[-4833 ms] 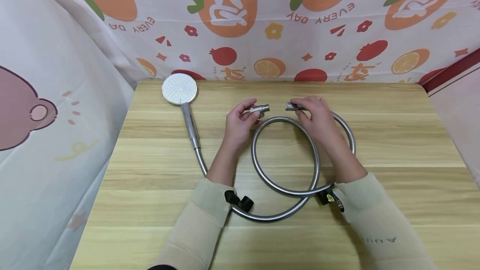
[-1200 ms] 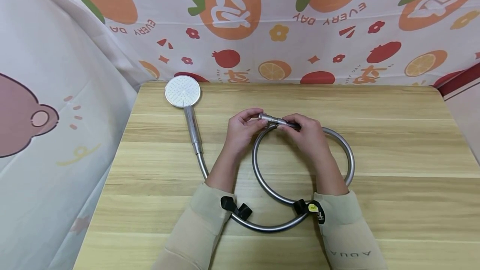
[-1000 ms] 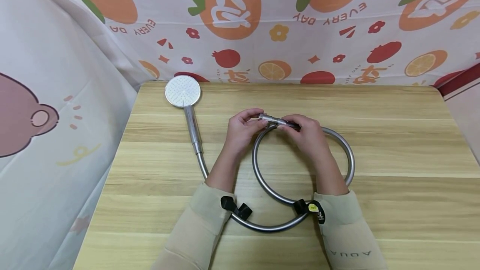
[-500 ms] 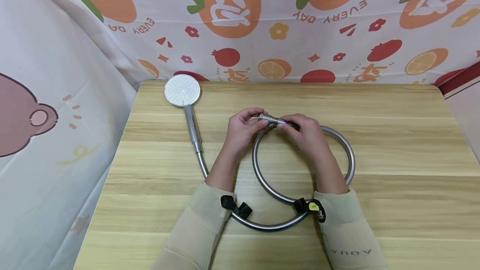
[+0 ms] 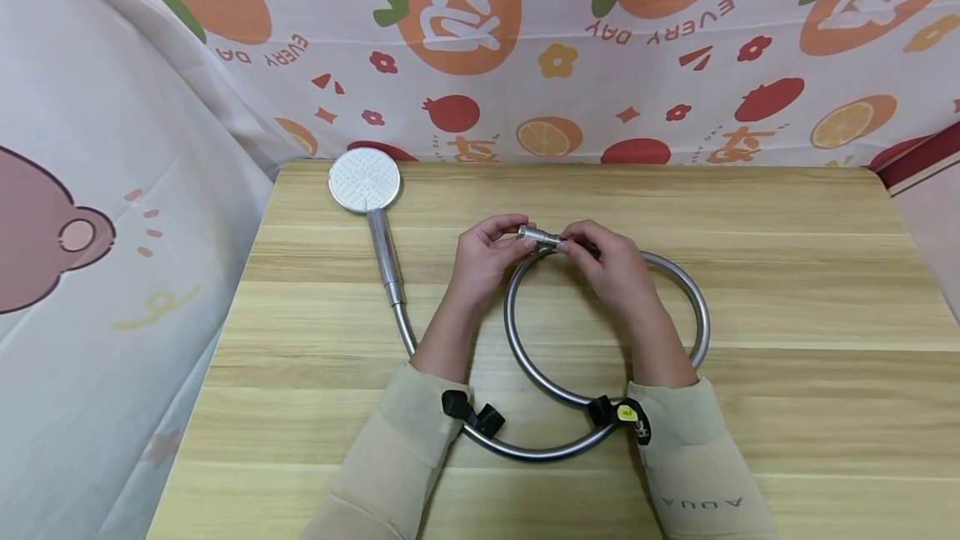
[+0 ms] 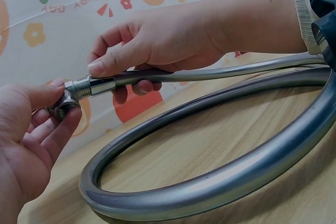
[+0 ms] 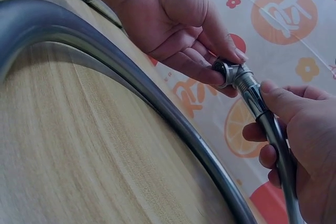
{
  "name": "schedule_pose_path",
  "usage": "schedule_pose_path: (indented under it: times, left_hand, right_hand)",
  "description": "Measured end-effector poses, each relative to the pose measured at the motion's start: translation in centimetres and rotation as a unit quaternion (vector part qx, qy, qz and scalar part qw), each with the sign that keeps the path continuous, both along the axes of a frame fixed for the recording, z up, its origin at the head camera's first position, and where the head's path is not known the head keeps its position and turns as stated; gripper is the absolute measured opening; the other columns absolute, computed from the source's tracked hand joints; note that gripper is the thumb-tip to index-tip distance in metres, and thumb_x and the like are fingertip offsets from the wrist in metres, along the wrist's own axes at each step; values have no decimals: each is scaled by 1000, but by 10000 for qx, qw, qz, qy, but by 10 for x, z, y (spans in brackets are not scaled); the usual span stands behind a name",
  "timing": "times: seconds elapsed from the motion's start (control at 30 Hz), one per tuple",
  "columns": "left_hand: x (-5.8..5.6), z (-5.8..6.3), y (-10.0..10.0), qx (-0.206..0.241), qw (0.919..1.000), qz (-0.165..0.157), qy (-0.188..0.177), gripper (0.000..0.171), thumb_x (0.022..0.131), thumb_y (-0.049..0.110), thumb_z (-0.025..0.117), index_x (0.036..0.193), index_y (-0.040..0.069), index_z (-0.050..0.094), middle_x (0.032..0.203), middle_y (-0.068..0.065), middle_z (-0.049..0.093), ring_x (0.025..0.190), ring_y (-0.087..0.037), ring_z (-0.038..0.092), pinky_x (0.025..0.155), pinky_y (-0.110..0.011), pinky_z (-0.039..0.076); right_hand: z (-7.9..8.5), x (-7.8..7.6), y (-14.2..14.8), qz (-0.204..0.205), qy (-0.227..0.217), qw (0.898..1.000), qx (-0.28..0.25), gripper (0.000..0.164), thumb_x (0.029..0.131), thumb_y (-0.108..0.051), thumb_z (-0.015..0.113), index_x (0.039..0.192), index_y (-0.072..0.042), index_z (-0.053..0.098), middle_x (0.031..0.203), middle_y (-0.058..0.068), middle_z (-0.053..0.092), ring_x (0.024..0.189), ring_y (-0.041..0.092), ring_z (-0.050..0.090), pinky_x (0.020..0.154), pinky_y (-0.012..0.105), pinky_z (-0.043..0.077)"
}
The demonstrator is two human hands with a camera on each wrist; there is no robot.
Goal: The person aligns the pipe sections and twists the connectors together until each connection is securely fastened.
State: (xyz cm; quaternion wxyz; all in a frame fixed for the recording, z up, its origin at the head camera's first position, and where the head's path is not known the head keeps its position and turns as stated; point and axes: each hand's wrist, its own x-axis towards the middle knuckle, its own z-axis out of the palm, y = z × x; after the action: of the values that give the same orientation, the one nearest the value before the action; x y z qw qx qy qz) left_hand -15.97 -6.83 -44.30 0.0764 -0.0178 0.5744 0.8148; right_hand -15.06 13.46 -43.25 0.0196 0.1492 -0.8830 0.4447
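Since the earlier view, we have brought the metal connector [image 5: 534,233] and hose end [image 6: 103,85] together, at eleven o'clock of the hose loop [image 5: 511,315]. Our left hand [image 5: 480,261] pinches the connector; our right hand [image 5: 613,263] grips the hose end.
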Motion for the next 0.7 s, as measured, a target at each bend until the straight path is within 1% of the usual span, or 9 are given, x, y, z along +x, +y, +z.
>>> schedule_pose_path:
  times: [0.2,0.33,0.43,0.53,0.7]
  left_hand:
    - [0,0,0,-31,10000,19,3,39,86,-9,69,123,-15,56,107,-13,70,89,-13,72,82,-29,62]
    - [1,0,0,-78,10000,30,0,41,86,-9,69,123,-16,55,108,-14,69,88,-12,72,82,-29,62]
    - [0,-1,0,-105,9999,64,-14,41,86,-9,69,123,-16,55,107,-13,69,86,-12,72,80,-28,62]
    - [0,-1,1,-118,9999,80,-30,40,85,-9,69,123,-16,55,105,-11,70,86,-11,72,80,-27,62]
    - [0,1,1,-127,9999,57,-76,38,85,-8,70,121,-12,59,105,-10,70,88,-13,72,81,-27,62]
  right_hand:
    - [0,-1,-1,49,219,9997,23,14,96,-28,64,105,-18,67,96,-3,68,84,14,59,75,31,54]
    - [1,0,0,85,162,9998,-29,11,95,-23,67,104,-17,68,99,-1,68,87,15,60,78,32,55]
    - [2,1,0,118,105,9999,-71,15,91,-13,70,106,-16,68,103,-1,67,91,15,61,82,33,56]
    - [1,1,1,135,210,9996,-126,22,86,-5,73,105,-16,69,105,-2,66,93,14,62,83,32,57]
    - [0,0,1,99,417,9990,-120,23,83,-6,78,103,-16,70,103,-3,68,93,14,63,83,32,58]
